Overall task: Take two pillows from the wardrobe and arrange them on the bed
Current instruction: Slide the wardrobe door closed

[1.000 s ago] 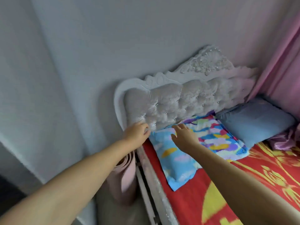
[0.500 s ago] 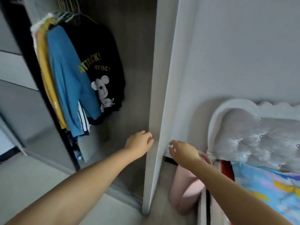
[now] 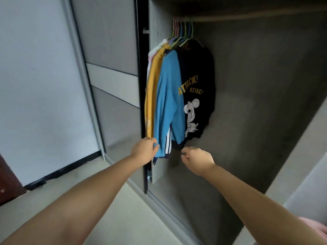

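The open grey wardrobe (image 3: 256,85) holds hanging clothes: a yellow top (image 3: 152,96), a blue jacket (image 3: 168,103) and a black printed sweatshirt (image 3: 198,89). No pillows show. The left hand (image 3: 144,152), loosely curled, touches the jacket's hem; the right hand (image 3: 196,160) hangs half-closed, empty.

two hands (image 3: 144,150), one wardrobe (image 3: 256,85), several hanging garments (image 3: 168,103)

Home bedroom, open sliding-door wardrobe (image 3: 265,85), shirts (image 3: 169,96) on hangers (image 3: 184,30)

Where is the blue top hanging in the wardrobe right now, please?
In the head view, the blue top hangs left of centre, between the yellow garment and the black "ATTACK!" shirt, its hem beside the left hand.
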`<action>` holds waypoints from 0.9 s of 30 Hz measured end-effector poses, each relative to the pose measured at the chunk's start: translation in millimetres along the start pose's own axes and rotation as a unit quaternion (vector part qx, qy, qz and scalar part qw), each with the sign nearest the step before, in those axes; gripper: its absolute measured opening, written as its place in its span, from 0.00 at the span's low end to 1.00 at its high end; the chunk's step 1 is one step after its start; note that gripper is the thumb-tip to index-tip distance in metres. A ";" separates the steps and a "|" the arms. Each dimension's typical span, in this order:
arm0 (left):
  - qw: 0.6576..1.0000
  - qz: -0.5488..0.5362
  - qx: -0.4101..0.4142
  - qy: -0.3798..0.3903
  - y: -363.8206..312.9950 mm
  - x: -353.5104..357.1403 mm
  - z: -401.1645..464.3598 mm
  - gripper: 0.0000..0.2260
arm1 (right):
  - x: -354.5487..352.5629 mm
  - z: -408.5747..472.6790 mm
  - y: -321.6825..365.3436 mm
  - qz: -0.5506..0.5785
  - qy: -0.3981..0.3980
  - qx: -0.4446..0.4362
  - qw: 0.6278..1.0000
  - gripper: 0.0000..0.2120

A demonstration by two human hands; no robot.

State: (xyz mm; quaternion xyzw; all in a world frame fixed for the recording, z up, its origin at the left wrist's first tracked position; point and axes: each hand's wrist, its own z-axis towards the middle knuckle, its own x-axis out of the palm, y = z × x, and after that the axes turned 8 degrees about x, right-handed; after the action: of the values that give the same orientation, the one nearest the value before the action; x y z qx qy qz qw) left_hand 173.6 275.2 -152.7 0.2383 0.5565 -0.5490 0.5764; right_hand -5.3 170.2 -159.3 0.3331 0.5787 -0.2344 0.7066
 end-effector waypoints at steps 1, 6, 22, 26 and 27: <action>1.000 0.002 0.003 -0.003 17.0 -11.2 10.7 0.12 | 0.3 17.9 16.5 0.008 -0.005 0.003 1.000 0.14; 0.999 0.032 0.006 -0.028 91.2 -58.0 67.8 0.13 | 10.6 95.1 89.1 0.025 0.002 0.021 0.999 0.15; 0.994 -0.081 0.023 -0.075 185.7 -76.5 298.0 0.18 | 19.5 358.7 167.2 0.086 -0.048 0.036 0.994 0.25; 0.986 -0.126 0.003 -0.105 203.4 -85.4 350.1 0.22 | 22.3 411.4 190.2 0.186 -0.084 0.072 0.976 0.33; 0.982 -0.149 0.002 -0.119 205.2 -85.8 358.3 0.22 | 26.0 418.7 195.8 0.216 -0.086 0.081 0.969 0.35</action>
State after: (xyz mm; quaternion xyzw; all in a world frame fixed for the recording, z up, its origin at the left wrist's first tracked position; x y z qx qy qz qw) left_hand 513.0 47.6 -48.5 0.0871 0.5119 -0.6541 0.5501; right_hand 417.8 -8.2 -100.2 0.4853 0.4090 -0.1500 0.7581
